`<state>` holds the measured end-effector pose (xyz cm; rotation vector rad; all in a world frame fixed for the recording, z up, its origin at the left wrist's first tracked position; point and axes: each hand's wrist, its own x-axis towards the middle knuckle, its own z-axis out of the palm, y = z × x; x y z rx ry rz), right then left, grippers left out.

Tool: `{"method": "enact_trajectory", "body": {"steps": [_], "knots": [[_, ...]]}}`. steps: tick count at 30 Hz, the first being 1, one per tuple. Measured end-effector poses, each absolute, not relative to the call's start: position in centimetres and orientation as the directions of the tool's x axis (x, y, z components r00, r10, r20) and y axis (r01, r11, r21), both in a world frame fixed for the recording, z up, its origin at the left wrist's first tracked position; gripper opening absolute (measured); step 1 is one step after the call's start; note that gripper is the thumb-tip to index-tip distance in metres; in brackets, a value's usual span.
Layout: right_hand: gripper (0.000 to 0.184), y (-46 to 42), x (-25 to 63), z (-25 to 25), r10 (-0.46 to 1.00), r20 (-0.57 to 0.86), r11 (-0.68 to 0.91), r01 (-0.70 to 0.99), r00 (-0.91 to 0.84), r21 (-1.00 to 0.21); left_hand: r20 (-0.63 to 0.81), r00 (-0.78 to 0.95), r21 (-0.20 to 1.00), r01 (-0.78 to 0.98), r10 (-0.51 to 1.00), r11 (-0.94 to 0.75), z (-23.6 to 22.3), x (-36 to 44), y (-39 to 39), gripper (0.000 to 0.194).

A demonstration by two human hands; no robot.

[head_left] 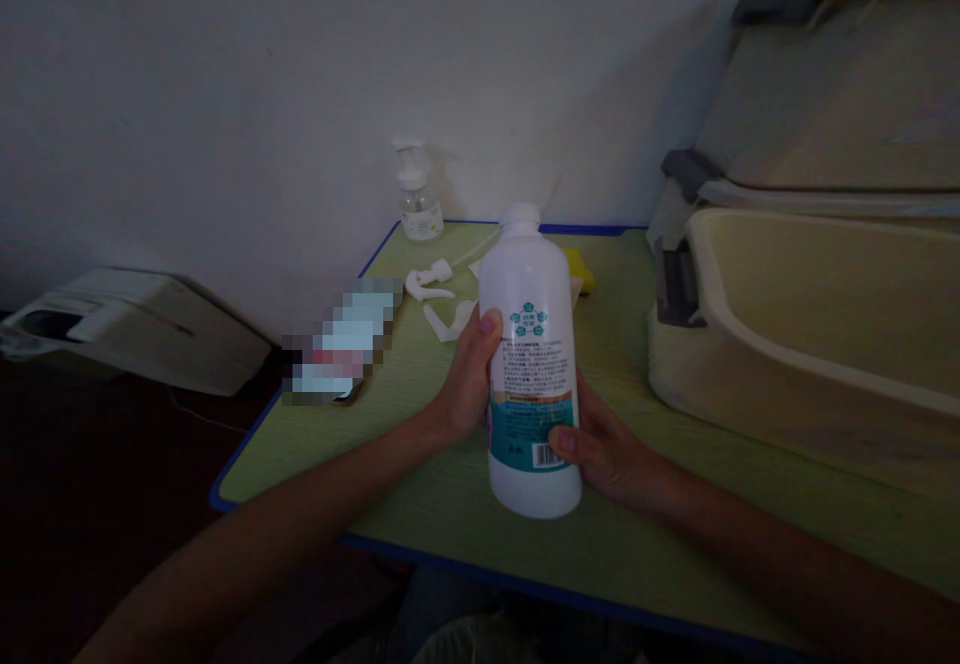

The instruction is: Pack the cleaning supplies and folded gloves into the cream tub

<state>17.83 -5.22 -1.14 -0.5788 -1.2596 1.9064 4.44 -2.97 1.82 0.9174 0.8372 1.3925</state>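
Note:
A large white bottle point(530, 274) with a white cap and a green-and-white printed label is held upright above the near part of the table. My left hand point(469, 379) wraps its left side, thumb on the front near mid-height. Lower down on the right, my right hand point(600, 444) grips it with the thumb beside the barcode. The other fingers of both hands are hidden behind the bottle. Behind it on the tabletop lies a white trigger spray head point(429, 276) with a thin tube. A white curved piece point(450, 322) lies close to my left hand.
A light green table point(405, 424) has a blue edge. A blurred-out phone point(352, 334) lies at its left, and a clear pump bottle point(420, 206) stands at the back. Something yellow point(580, 271) shows behind the white bottle. An open cream bin point(675, 344) fills the right side.

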Motion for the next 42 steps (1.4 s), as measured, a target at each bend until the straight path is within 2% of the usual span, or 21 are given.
{"method": "enact_trajectory", "body": {"steps": [7,16,24,31,42], "knots": [[0.082,-5.18,17.86,-0.93,0.796,0.03,-0.221,-0.335,-0.605,-0.916,0.008,0.046,0.912,-0.41,0.999,0.012,1.95,4.44,-3.07,0.049],[0.081,-5.18,17.78,-0.94,0.799,0.026,-0.223,-0.337,-0.601,-0.915,0.093,0.029,0.909,-0.411,0.995,-0.073,1.67,4.31,-2.82,0.045],[0.077,-5.22,17.67,-1.08,0.8,0.027,-0.228,-0.346,-0.599,-0.91,0.036,0.029,0.907,-0.42,0.999,-0.02,1.95,4.3,-2.99,0.051],[0.083,-5.11,17.75,-1.05,0.794,0.03,-0.226,-0.341,-0.607,-0.912,0.002,0.019,0.909,-0.416,1.0,0.006,2.12,4.56,-3.05,0.055],[0.076,-5.28,17.7,-1.05,0.801,0.031,-0.221,-0.344,-0.597,-0.913,0.0,0.02,0.906,-0.424,1.0,0.009,1.87,4.5,-3.0,0.051]]}}
